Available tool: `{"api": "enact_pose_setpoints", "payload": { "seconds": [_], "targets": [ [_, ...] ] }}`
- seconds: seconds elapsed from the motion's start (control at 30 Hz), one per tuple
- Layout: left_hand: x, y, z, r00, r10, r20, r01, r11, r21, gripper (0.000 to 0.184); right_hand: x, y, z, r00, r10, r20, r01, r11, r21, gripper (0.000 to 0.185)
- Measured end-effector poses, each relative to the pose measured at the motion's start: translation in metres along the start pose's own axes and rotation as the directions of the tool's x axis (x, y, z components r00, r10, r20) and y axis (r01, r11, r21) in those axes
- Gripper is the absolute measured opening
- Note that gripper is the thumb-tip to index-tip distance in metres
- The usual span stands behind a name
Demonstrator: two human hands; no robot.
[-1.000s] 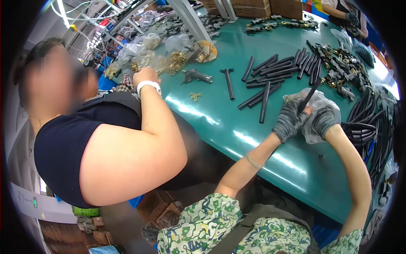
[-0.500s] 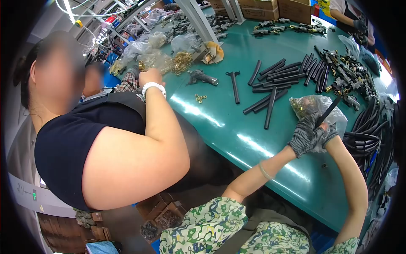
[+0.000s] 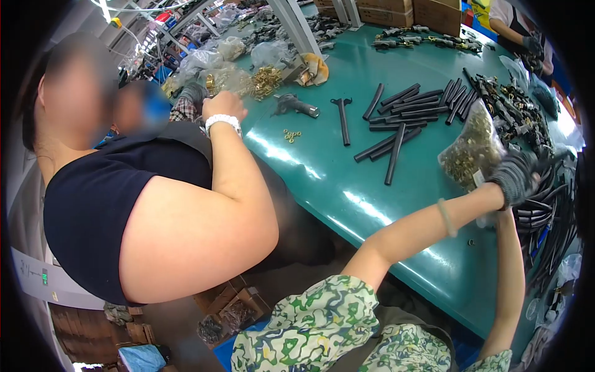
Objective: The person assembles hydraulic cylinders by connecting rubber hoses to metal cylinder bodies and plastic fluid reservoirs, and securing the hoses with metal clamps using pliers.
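Observation:
My left hand [image 3: 515, 178], in a grey striped glove, is closed at the right of the table. A blurred dark length, which looks like a black tube [image 3: 553, 159], sticks out beyond it. My right hand is mostly hidden behind the left; only the wrist end of its forearm [image 3: 506, 226] shows, so its fingers cannot be made out. Beside both hands a clear plastic bag [image 3: 468, 152] of small brass-coloured parts stands tilted. Short black tubes [image 3: 393, 155] lie loosely piled farther left. A bundle of long black tubes [image 3: 536, 214] is right of my hands.
A co-worker [image 3: 198, 229] fills the left side, hands near a pile of brass parts [image 3: 266, 82]. A grey tool-like part [image 3: 296, 105] and several small brass rings [image 3: 291, 135] lie mid-table. Grey and black assemblies [image 3: 514, 105] heap at right. Cardboard boxes [image 3: 437, 15] stand behind.
My left hand has moved right and slightly up, now covering my right hand. The bag has shifted upward and stands taller, its brass-coloured contents more visible. The co-worker's arm has barely moved.

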State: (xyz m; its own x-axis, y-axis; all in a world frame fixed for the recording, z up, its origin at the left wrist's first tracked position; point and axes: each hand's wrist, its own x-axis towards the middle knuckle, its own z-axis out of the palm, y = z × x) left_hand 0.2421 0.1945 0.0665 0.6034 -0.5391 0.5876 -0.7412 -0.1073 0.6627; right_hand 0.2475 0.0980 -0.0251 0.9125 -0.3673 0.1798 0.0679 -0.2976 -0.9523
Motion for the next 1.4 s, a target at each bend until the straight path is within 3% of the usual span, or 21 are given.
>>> {"api": "enact_pose_setpoints", "payload": {
  "seconds": [0.1, 0.2, 0.27, 0.37, 0.47, 0.53, 0.57, 0.67, 0.73, 0.83, 0.97, 1.0, 1.07, 1.1, 1.13, 1.17, 1.2, 1.27, 1.33, 1.4],
  "targets": [
    [0.000, 0.012, -0.005, 0.990, 0.068, 0.122, -0.068, 0.998, -0.004, 0.035, -0.004, 0.018, 0.002, 0.996, 0.006, -0.087, 0.020, 0.954, 0.298, 0.054],
    [0.004, 0.005, -0.023, 0.989, 0.067, 0.134, -0.068, 0.998, 0.006, 0.045, 0.005, 0.025, 0.006, 0.993, -0.011, -0.116, 0.058, 0.910, 0.410, 0.053],
    [0.003, -0.007, -0.042, 0.991, 0.011, 0.135, -0.022, 0.996, 0.084, 0.053, 0.016, 0.029, 0.011, 0.993, -0.018, -0.115, 0.068, 0.892, 0.447, 0.053],
    [0.000, -0.029, -0.072, 0.961, -0.198, 0.194, 0.135, 0.945, 0.297, 0.066, 0.026, 0.030, 0.020, 0.995, -0.046, -0.084, 0.080, 0.884, 0.461, 0.052],
    [-0.006, -0.053, -0.079, 0.844, -0.434, 0.315, 0.253, 0.840, 0.479, 0.079, 0.038, 0.029, -0.001, 0.999, -0.032, -0.029, 0.038, 0.959, 0.282, 0.046],
    [-0.010, -0.078, -0.062, 0.767, -0.505, 0.397, 0.227, 0.792, 0.567, 0.091, 0.049, 0.028, -0.018, 0.999, -0.012, 0.048, 0.010, 0.998, 0.054, 0.043],
    [-0.014, -0.093, -0.048, 0.806, -0.495, 0.323, 0.291, 0.808, 0.512, 0.099, 0.057, 0.028, -0.025, 0.995, 0.001, 0.097, 0.007, 0.997, -0.080, 0.041],
    [-0.012, -0.112, -0.044, 0.820, -0.492, 0.293, 0.319, 0.818, 0.480, 0.097, 0.067, 0.027, -0.038, 0.972, -0.005, 0.233, 0.106, 0.901, -0.422, 0.035],
    [-0.011, -0.121, -0.043, 0.824, -0.494, 0.276, 0.341, 0.822, 0.456, 0.086, 0.067, 0.030, -0.043, 0.949, -0.045, 0.313, 0.224, 0.795, -0.564, 0.032],
    [-0.011, -0.129, -0.045, 0.811, -0.504, 0.298, 0.367, 0.834, 0.413, 0.073, 0.063, 0.028, -0.047, 0.930, -0.066, 0.362, 0.291, 0.734, -0.613, 0.028],
    [-0.014, -0.128, -0.041, 0.836, -0.487, 0.253, 0.370, 0.840, 0.396, 0.066, 0.042, 0.004, -0.049, 0.948, 0.242, 0.208, -0.158, 0.922, -0.353, 0.029],
    [-0.014, -0.127, -0.040, 0.835, -0.492, 0.247, 0.376, 0.837, 0.398, 0.066, 0.040, 0.008, -0.055, 0.950, 0.136, 0.281, 0.015, 0.880, -0.475, 0.030],
    [-0.013, -0.132, -0.034, 0.822, -0.524, 0.222, 0.407, 0.814, 0.414, 0.063, 0.035, 0.015, -0.067, 0.907, -0.085, 0.412, 0.358, 0.669, -0.651, 0.032],
    [-0.014, -0.135, -0.031, 0.815, -0.540, 0.211, 0.423, 0.803, 0.421, 0.061, 0.040, 0.045, -0.080, 0.943, 0.010, 0.332, 0.127, 0.913, -0.388, 0.034],
    [-0.014, -0.137, -0.031, 0.814, -0.543, 0.205, 0.427, 0.799, 0.423, 0.059, 0.038, 0.050, -0.083, 0.949, 0.131, 0.287, -0.121, 0.991, -0.052, 0.036],
    [-0.014, -0.139, -0.029, 0.812, -0.547, 0.202, 0.431, 0.797, 0.424, 0.057, 0.034, 0.049, -0.100, 0.886, 0.258, 0.385, -0.348, 0.920, 0.183, 0.038],
    [-0.013, -0.140, -0.027, 0.810, -0.551, 0.200, 0.436, 0.794, 0.424, 0.055, 0.027, 0.034, -0.108, 0.797, 0.378, 0.471, -0.566, 0.741, 0.362, 0.040],
    [-0.008, -0.142, -0.031, 0.799, -0.558, 0.224, 0.451, 0.802, 0.391, 0.048, 0.005, 0.001, -0.085, 0.874, 0.378, 0.304, -0.471, 0.813, 0.343, 0.043],
    [-0.003, -0.145, -0.033, 0.781, -0.579, 0.235, 0.485, 0.799, 0.356, 0.046, -0.004, 0.020, -0.104, 0.883, 0.379, 0.278, -0.467, 0.772, 0.432, 0.041],
    [-0.008, -0.151, -0.028, 0.856, -0.495, 0.150, 0.428, 0.840, 0.332, 0.049, -0.014, 0.006, -0.111, 0.821, 0.432, 0.373, -0.563, 0.718, 0.409, 0.038]
  ]
}}
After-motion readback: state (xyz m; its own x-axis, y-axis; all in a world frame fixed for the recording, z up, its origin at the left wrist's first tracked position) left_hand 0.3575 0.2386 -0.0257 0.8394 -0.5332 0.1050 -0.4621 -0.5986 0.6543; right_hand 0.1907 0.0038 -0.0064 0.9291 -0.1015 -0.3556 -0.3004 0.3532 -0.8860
